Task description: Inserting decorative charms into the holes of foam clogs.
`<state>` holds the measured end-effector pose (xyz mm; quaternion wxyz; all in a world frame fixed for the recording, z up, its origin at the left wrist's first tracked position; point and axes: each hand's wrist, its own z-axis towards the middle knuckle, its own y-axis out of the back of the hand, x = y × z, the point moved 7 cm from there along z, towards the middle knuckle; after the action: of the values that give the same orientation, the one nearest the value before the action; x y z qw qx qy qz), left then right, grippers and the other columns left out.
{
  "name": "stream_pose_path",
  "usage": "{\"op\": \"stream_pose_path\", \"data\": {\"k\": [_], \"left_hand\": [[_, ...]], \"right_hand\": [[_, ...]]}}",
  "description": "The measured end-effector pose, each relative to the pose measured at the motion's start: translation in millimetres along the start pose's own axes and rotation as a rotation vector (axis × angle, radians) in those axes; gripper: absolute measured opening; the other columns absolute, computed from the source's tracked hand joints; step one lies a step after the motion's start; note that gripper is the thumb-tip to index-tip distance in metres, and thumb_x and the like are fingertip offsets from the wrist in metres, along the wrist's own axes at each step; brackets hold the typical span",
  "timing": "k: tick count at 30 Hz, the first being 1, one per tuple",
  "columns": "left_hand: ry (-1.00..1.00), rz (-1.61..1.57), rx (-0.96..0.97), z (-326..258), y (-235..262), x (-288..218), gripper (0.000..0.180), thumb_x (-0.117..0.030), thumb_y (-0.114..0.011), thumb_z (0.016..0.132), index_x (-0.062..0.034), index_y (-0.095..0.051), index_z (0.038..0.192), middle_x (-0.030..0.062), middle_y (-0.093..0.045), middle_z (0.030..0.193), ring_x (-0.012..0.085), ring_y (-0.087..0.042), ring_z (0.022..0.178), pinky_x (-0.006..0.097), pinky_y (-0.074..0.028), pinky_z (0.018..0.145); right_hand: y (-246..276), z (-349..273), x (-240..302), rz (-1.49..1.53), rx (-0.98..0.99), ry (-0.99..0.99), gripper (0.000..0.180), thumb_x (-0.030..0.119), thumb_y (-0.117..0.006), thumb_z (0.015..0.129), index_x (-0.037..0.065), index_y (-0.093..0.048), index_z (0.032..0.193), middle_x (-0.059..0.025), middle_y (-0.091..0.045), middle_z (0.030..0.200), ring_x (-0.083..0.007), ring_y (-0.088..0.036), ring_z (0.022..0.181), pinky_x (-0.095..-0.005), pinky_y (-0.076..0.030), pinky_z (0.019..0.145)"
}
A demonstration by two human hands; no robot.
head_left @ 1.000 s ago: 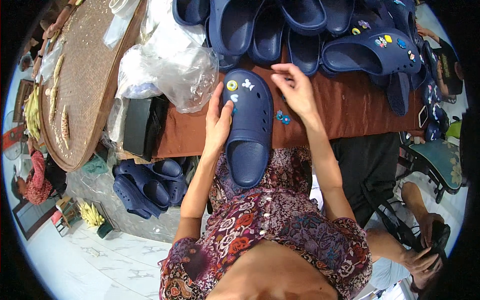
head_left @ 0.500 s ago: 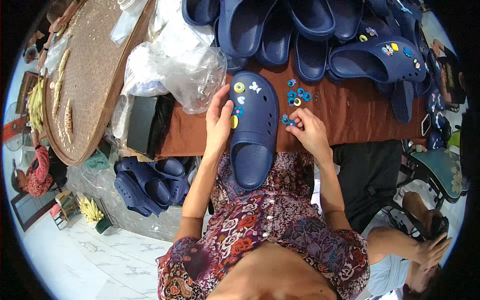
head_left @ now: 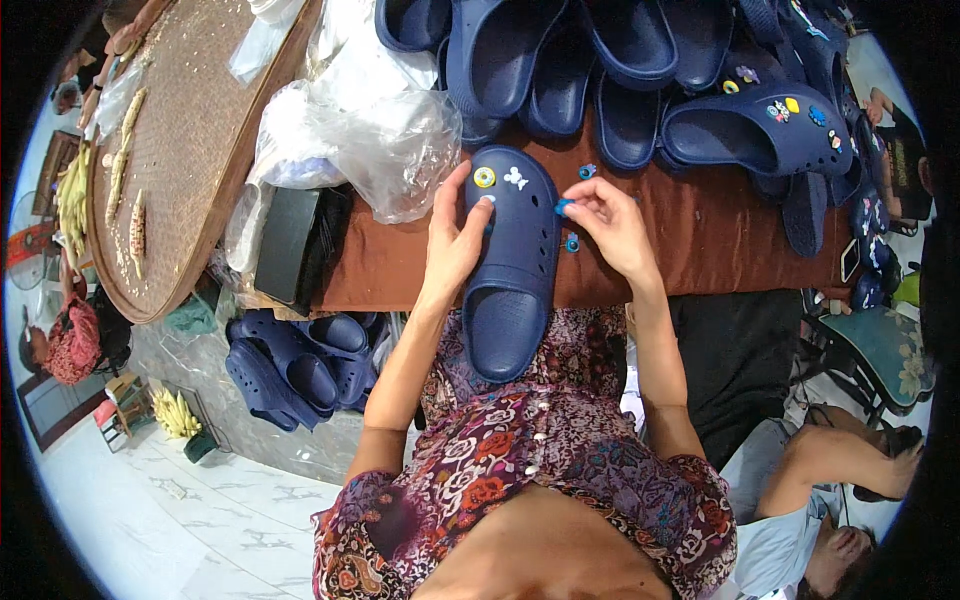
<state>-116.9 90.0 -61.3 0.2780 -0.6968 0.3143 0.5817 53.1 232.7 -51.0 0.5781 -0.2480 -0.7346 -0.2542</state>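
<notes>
A navy blue clog (head_left: 514,255) lies on the brown cloth, its toe pointing away and its heel past the table's edge toward me. My left hand (head_left: 452,243) grips its left side, with the thumb on top over some of the charms. A yellow ring-shaped charm (head_left: 485,177) and a white charm (head_left: 516,179) show near the toe. At the clog's right side, my right hand (head_left: 612,230) pinches a small blue charm (head_left: 564,206) between thumb and fingertips. Loose charms lie around that hand: one blue charm (head_left: 587,172) beyond it and another (head_left: 572,243) nearer; the hand may hide others.
Several navy clogs (head_left: 628,115) line the far side of the table, and a decorated clog (head_left: 755,130) lies at right. Plastic bags (head_left: 390,150) and a black box (head_left: 290,245) sit left, beside a large woven tray (head_left: 180,150). More clogs (head_left: 300,365) hang lower left. Another person's leg (head_left: 830,470) shows lower right.
My right hand has moved up and left to the clog's edge with a blue charm. The left thumb has shifted onto the clog's top, covering charms seen before.
</notes>
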Motion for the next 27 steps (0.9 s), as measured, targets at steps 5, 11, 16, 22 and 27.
{"op": "stream_pose_path", "data": {"k": [5,11,16,22,27], "left_hand": [[-0.079,0.124,0.011,-0.8,-7.6,-6.1,0.066,-0.009,-0.067,0.084,0.0016,-0.040,0.143,0.0200,-0.047,0.138,0.0284,-0.048,0.128,0.038,-0.036,0.109],[-0.089,0.253,0.028,0.9,-7.8,-5.0,0.071,-0.005,-0.069,0.085,-0.0005,-0.035,0.146,0.0158,-0.046,0.140,0.0236,-0.047,0.128,0.035,-0.037,0.109],[-0.128,0.316,0.018,2.4,-9.7,-6.3,0.074,-0.006,-0.071,0.082,-0.0001,-0.035,0.146,0.0169,-0.046,0.139,0.0242,-0.046,0.129,0.036,-0.037,0.109],[-0.146,0.380,0.015,2.3,-11.2,-10.2,0.077,-0.007,-0.072,0.080,0.0007,-0.034,0.146,0.0189,-0.046,0.139,0.0256,-0.046,0.129,0.035,-0.037,0.109],[-0.115,0.354,0.006,1.5,-10.5,-9.7,0.078,-0.009,-0.073,0.079,-0.0011,-0.034,0.147,0.0194,-0.046,0.139,0.0265,-0.047,0.128,0.036,-0.038,0.108]], "right_hand": [[-18.0,17.7,0.2,0.015,0.035,-0.020,0.017,0.007,-0.068,0.089,-0.001,-0.067,0.104,-0.0038,-0.069,0.092,-0.0079,-0.064,0.083,-0.0224,-0.051,0.075],[-20.0,23.0,0.2,0.010,0.041,0.021,0.020,0.005,-0.069,0.088,-0.001,-0.069,0.107,-0.0053,-0.070,0.090,-0.0085,-0.064,0.081,-0.0226,-0.051,0.074],[-17.1,33.2,-10.3,-0.083,0.111,-0.064,0.027,0.011,-0.075,0.084,0.000,-0.067,0.106,-0.0056,-0.069,0.090,-0.0088,-0.064,0.083,-0.0232,-0.052,0.076],[-14.0,37.7,-6.2,-0.193,0.087,0.047,0.048,0.015,-0.078,0.082,0.001,-0.056,0.123,-0.0129,-0.064,0.109,-0.0177,-0.063,0.096,-0.0301,-0.053,0.082],[-19.1,40.1,-8.0,-0.151,0.190,-0.008,0.053,0.019,-0.075,0.085,0.002,-0.051,0.129,-0.0163,-0.061,0.114,-0.0240,-0.061,0.102,-0.0347,-0.052,0.086]]}}
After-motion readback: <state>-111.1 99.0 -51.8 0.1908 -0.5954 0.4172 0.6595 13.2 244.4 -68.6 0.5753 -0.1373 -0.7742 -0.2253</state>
